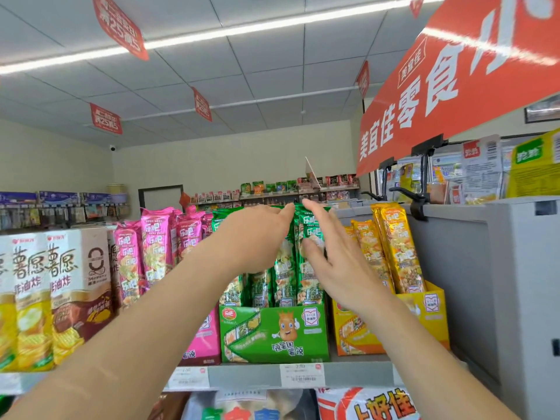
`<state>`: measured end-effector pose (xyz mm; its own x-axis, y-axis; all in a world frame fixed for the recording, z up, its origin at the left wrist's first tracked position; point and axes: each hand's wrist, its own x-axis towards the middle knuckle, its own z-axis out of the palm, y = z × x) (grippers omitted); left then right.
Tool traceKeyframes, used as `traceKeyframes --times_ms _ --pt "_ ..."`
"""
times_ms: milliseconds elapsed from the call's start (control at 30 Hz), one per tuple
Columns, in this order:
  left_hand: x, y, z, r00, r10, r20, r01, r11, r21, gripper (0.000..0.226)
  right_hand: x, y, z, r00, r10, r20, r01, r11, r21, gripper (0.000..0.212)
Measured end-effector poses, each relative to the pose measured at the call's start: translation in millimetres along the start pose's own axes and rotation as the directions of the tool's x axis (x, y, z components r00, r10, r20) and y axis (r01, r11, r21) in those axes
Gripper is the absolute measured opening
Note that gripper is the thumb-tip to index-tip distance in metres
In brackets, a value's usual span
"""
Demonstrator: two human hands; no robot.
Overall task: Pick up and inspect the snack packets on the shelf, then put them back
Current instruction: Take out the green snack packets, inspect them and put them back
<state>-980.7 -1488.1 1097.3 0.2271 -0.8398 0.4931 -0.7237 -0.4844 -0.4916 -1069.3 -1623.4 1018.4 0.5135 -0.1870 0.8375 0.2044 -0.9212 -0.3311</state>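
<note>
The person's two bare forearms [136, 328] come nearest and rise from below toward the tall green glossy snack packets [286, 268]. These packets stand upright and close together in a green cardboard display box [272, 334] on the grey metal shelf [357, 372], between pink foil packets [154, 244] and yellow foil packets [397, 253], so that their printed fronts face the buyer. The left hand [257, 237] reaches the packet tops from the left and the right hand [333, 262] lies against them from the right. The fingers of both are straight and released, with nothing gripped between them. In my judgement the hands stand on both sides to steady the row, either to part one packet or to settle it back. I cannot tell which.
</note>
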Motion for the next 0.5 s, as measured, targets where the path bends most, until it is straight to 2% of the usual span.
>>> traceKeyframes --times_ms 133,233,300,367,433,500 --pt "6 -2 -1 0.998 -0.005 -0.055 0.003 0.999 -0.04 0.05 13 0 -13 0.991 0.113 -0.065 -0.098 0.976 0.197 0.062" --pt "14 2 3 0.989 -0.037 -0.14 0.03 0.998 -0.054 0.035 36 -1 -22 0.973 0.233 0.002 -0.221 0.921 0.32 0.061" --pt "18 7 7 0.989 -0.081 -0.12 0.075 0.996 -0.056 0.041 58 2 -26 0.917 0.387 0.095 -0.387 0.809 0.443 0.066" --pt "21 13 11 0.989 -0.113 -0.093 0.105 0.99 -0.09 0.052 75 8 -28 0.815 0.532 0.227 -0.566 0.651 0.506 0.077" --pt "22 19 12 0.988 -0.118 -0.101 0.1 0.981 -0.167 0.057 84 16 -27 0.744 0.552 0.376 -0.656 0.498 0.568 0.084" --pt "20 21 15 0.986 -0.121 -0.116 0.083 0.954 -0.289 0.058 88 18 -23 0.732 0.495 0.468 -0.678 0.454 0.579 0.096"
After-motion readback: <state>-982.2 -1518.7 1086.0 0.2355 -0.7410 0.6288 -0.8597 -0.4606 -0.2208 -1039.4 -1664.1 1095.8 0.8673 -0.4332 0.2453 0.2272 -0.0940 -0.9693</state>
